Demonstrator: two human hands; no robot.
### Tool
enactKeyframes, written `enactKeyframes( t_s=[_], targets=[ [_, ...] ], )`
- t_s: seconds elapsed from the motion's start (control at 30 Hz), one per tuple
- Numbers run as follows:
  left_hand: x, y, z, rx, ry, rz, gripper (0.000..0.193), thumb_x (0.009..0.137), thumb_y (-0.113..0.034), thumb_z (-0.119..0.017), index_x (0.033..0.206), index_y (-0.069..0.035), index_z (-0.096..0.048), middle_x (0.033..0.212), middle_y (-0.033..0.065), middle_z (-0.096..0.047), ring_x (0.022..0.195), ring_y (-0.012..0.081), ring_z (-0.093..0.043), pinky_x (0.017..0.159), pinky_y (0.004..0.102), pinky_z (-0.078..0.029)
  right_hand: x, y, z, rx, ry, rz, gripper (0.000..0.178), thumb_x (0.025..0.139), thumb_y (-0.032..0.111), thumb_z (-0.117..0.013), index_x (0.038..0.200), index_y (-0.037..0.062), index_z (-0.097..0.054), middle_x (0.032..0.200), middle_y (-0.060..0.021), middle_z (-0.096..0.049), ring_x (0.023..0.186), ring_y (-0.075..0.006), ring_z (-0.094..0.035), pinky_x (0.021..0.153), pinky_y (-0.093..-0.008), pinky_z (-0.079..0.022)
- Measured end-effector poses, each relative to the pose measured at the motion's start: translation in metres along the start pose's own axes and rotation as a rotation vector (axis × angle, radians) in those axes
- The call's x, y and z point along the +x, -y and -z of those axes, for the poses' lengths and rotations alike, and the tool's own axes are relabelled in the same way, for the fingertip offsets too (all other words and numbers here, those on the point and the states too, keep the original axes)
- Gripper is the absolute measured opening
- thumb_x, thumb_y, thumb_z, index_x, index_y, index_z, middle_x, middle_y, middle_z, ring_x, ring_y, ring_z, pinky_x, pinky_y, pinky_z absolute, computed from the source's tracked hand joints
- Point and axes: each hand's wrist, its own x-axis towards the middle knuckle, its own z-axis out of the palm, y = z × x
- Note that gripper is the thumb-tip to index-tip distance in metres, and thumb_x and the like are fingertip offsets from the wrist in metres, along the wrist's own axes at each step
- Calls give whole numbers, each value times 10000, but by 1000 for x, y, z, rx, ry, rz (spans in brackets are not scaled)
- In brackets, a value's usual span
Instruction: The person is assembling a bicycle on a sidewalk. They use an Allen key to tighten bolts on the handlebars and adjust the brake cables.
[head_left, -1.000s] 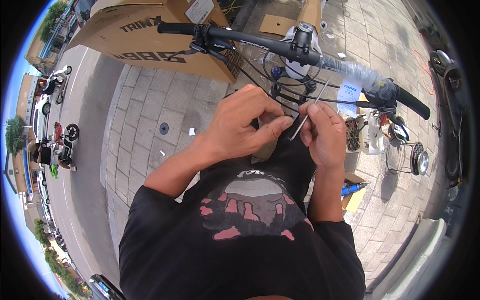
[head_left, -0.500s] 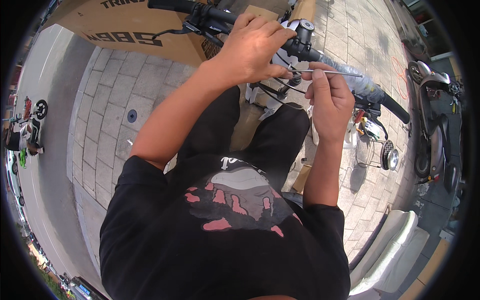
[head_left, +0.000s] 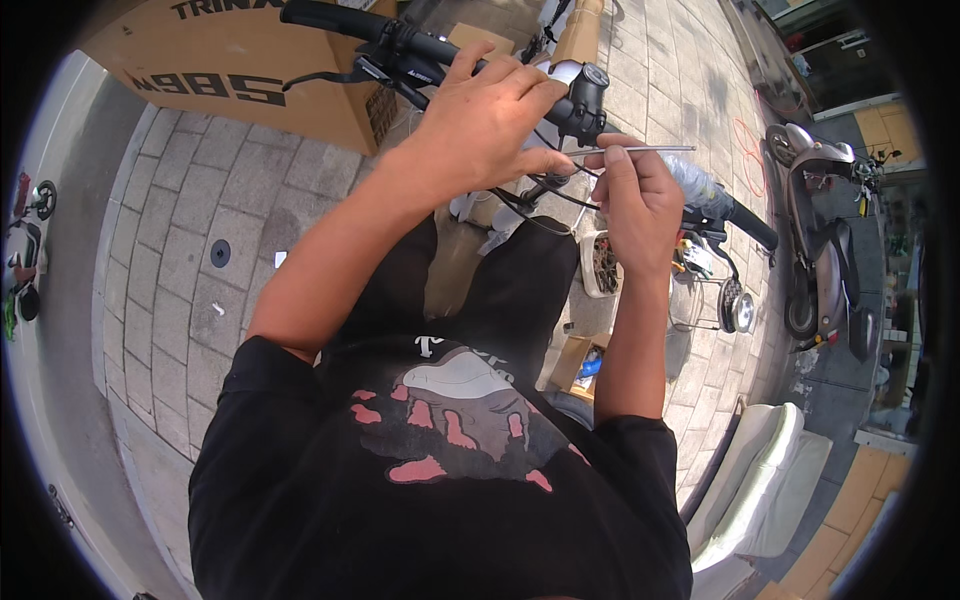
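Observation:
A bicycle handlebar (head_left: 432, 45) crosses in front of me, with a brake lever (head_left: 325, 78) at its left end and clear plastic wrap (head_left: 697, 185) around its right part. My left hand (head_left: 490, 120) is closed over the bar just left of the black stem (head_left: 588, 98), its thumb stretched toward the right hand. Between thumb and fingers, my right hand (head_left: 640, 195) grips a thin metal hex key (head_left: 668, 149) below the stem. The key's long end sticks out to the right; its other end is near my left thumb. Black cables (head_left: 515, 202) hang beneath.
A large cardboard box (head_left: 240, 70) stands at the far left. To the right are a parts tray (head_left: 600, 265), a small open carton (head_left: 577, 365), a bicycle light (head_left: 742, 312), a parked scooter (head_left: 815, 240) and a pale cushioned seat (head_left: 750, 490).
The view has shifted, so most things appear farther left. The hex key now lies more level, and my right hand has moved slightly with it. My left hand stays on the handlebar.

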Motion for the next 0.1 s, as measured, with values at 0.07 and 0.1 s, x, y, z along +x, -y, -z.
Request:
enactKeyframes(
  t_s=[0.07, 0.1],
  targets=[
    [1, 0, 1, -4, 11, 4, 744, 784, -629, -777, 1280, -83, -677, 1176, 78, -706, 1196, 261, -621, 1160, 501, -329, 1, 4, 0, -35, 13, -16, 200, 1051, 131, -605, 1087, -39, -705, 1034, -110, -748, 684, -75, -600, 624, -235, -500],
    [0, -1, -3, -31, 41, 34, 742, 798, -642, -767, 1286, -91, -674, 1201, 80, -705, 1212, 257, -616, 1160, 494, -333, 2, 3, 1, -68, 14, -5, 204, 1052, 129, -601, 1114, -34, -706, 1046, -121, -749, 684, -80, -604, 631, -237, -508]
  ],
)
